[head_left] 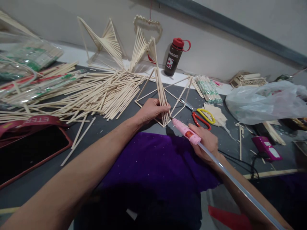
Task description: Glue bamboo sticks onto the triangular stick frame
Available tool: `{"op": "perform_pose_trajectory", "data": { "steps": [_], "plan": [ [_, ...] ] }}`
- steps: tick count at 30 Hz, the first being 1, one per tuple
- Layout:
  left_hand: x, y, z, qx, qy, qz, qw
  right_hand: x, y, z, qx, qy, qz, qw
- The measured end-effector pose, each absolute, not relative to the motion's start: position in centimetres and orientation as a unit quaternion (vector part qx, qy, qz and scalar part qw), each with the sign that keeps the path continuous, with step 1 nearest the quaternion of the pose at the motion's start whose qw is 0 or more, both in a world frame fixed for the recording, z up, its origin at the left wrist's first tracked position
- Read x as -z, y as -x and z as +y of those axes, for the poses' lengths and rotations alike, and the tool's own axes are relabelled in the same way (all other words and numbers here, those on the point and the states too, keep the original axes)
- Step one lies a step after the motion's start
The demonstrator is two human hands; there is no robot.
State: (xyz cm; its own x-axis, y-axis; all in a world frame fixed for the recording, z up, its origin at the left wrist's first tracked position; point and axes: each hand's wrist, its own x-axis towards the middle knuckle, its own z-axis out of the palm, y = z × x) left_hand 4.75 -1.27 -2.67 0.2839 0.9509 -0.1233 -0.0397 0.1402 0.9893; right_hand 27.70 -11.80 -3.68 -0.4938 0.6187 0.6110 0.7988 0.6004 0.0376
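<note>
My left hand (153,111) is closed around the slats of a small wooden stick frame (160,85), pinching them near its lower front end. The frame is built of thin pale sticks, with a fan of several in the middle and triangular sides spreading left and right. In my right hand (206,140) is a pink hot glue gun (185,131), with a long clear glue stick (230,174) running out of its back. The gun's nozzle is right by the sticks, just beside my left fingertips; whether it touches them I cannot tell. My right fingers are partly hidden behind the gun.
Loose wooden sticks (105,92) are heaped on the left, near a phone (33,153). Scissors (198,116) lie right of the frame. Behind stand finished twisted stick shapes (102,43) and a dark bottle (174,60). A plastic bag (263,100) and magenta box (266,148) are at right.
</note>
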Motion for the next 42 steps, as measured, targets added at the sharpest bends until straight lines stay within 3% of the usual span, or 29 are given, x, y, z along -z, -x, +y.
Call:
{"op": "perform_pose_trajectory", "data": {
  "steps": [32,36,42],
  "plan": [
    [2.8,-4.5,-1.2,-0.399,-0.510,0.442,0.621,4.4,-28.9,-12.2,0.151,0.389,-0.862,0.288],
    [2.9,-4.4,-1.1,-0.399,-0.520,0.442,0.613,4.4,-30.6,-12.4,0.114,0.454,-0.815,0.342],
    [2.5,-4.3,-1.3,-0.398,-0.524,0.454,0.600,1.6,-33.8,-9.8,0.031,0.648,-0.608,0.458]
  ]
}}
